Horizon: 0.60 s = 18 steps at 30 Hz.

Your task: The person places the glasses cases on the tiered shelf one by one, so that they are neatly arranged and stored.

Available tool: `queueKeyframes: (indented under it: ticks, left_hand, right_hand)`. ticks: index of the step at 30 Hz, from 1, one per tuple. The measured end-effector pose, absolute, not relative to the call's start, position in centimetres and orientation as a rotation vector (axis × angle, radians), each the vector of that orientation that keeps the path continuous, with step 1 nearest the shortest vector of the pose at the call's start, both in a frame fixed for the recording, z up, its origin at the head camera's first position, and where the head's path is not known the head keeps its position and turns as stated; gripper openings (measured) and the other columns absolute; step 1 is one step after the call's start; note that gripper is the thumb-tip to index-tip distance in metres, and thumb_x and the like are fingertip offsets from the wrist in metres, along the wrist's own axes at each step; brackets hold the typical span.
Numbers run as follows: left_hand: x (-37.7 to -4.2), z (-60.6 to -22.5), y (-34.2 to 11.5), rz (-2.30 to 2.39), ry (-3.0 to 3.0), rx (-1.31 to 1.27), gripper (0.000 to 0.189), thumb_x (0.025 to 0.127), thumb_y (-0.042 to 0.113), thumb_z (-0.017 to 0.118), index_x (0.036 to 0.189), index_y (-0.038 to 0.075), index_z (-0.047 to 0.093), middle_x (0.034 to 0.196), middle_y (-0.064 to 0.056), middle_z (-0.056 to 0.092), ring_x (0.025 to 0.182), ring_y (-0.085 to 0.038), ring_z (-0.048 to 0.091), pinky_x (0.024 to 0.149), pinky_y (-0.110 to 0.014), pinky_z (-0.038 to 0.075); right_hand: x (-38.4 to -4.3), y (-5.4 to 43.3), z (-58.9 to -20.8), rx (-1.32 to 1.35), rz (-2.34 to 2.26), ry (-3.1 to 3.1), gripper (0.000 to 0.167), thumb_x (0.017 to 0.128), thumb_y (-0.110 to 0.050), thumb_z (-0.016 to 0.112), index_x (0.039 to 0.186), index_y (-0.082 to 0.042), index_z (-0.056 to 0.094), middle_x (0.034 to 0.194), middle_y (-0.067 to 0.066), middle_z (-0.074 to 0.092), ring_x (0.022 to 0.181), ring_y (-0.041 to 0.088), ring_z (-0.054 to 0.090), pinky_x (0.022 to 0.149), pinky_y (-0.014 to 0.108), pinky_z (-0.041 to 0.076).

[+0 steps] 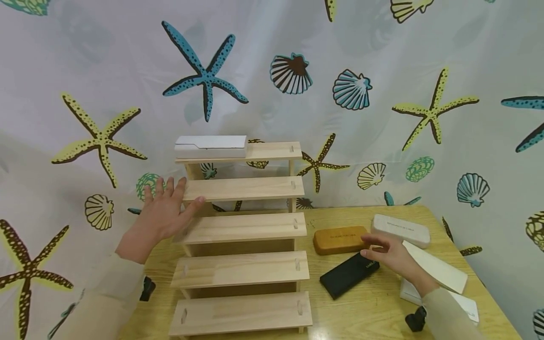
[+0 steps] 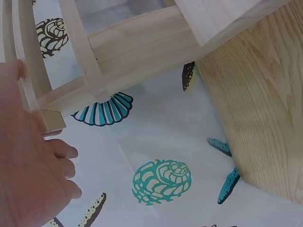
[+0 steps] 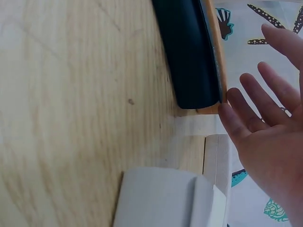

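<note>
A pale wooden rack with several stepped shelves stands on the table. My left hand is at the left end of its second shelf from the top, fingers spread, thumb over the shelf's edge. In the left wrist view, the shelf end lies against that hand. Over on the right, my right hand hovers above a black case, its fingers loosely extended and holding nothing. Just behind these fingers lies an orange-brown case. A white case rests on the left of the top shelf.
Beyond my right hand lies a light grey case. A cream case and a white case overlap near the right edge of the wooden table. A curtain with starfish and shells hangs behind.
</note>
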<state>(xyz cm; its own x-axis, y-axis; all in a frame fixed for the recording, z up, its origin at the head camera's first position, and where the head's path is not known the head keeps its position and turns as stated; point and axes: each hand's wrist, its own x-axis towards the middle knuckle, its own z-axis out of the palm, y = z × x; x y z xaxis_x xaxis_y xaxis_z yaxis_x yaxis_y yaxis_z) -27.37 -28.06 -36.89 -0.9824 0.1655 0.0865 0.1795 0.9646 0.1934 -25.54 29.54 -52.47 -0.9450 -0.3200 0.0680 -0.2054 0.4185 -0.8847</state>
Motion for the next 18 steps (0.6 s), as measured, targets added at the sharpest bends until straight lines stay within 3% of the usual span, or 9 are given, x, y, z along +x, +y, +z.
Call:
queueKeyframes:
  ticks: [5, 12, 18]
  left_hand:
    - [-27.4, -36.9, -28.1, -0.323, -3.039, -0.272, 0.100, 0.106, 0.072, 0.025, 0.166, -0.006, 0.012, 0.167, -0.043, 0.004, 0.155, -0.064, -0.009, 0.119, -0.081, -0.006]
    - [-27.4, -37.0, -28.1, -0.329, -3.029, -0.275, 0.100, 0.106, 0.072, 0.025, 0.166, -0.007, 0.013, 0.167, -0.044, 0.006, 0.154, -0.065, -0.007, 0.119, -0.081, -0.004]
    - [-27.3, -36.8, -28.1, -0.329, -3.032, -0.273, 0.100, 0.106, 0.072, 0.024, 0.166, -0.007, 0.012, 0.167, -0.044, 0.005, 0.154, -0.065, -0.008, 0.119, -0.081, -0.005]
  right_hand:
    - [-25.0, 29.4, -52.7, -0.392, -1.583, 2.532, 0.055, 0.102, -0.023, 0.072, 0.148, 0.003, 0.057, 0.148, 0.026, 0.060, 0.135, 0.048, 0.058, 0.099, 0.017, 0.052]
    - [-24.8, 29.5, -53.8, -0.340, -1.516, 2.574, 0.052, 0.099, -0.024, 0.076, 0.142, 0.001, 0.063, 0.145, 0.024, 0.063, 0.134, 0.045, 0.060, 0.101, 0.026, 0.056]
    - [-24.8, 29.3, -54.1, -0.344, -1.457, 2.607, 0.051, 0.098, -0.027, 0.077, 0.141, -0.002, 0.065, 0.145, 0.021, 0.064, 0.136, 0.044, 0.059, 0.108, 0.041, 0.055]
